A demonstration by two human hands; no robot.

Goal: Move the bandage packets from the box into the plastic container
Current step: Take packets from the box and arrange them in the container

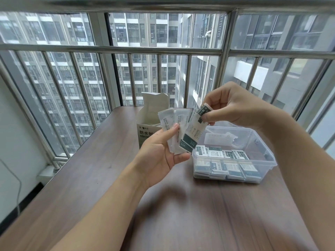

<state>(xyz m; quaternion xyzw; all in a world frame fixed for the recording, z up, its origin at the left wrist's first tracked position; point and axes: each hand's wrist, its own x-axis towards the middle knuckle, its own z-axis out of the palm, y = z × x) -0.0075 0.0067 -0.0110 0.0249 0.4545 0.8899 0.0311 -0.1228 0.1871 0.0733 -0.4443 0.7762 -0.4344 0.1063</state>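
So we've got a fanned bunch of white-and-dark-green paper bandage packets [181, 131] up in the air over the dark brown wooden table [101, 178]. Our left hand [159, 154] holds the fan from below, thumb pressed on the front of the packets and the other fingers curled behind them. Our right hand [233, 107] comes in from the upper right and pinches the top end of one packet [204, 109] at the right edge of the fan, thumb and fingertips squeezed together on it. That packet overlaps the rest of the fan, though we can't tell if it's actually touching them.

Just behind the fan stands the white cardboard box with dark printed lettering [148, 124], top flap open and sticking up. The left hand hides part of its front.

To the right, below the right hand, sits the clear rectangular plastic container [268, 160] on the table, no lid on it. There's already a layer of the same packets in the container [224, 160], lying flat in rough rows along its near side, with a pale flat plastic piece [219, 138] toward the far side.

Past the table edge there's a steel window railing [112, 49] and grey apartment towers [145, 33] outside.
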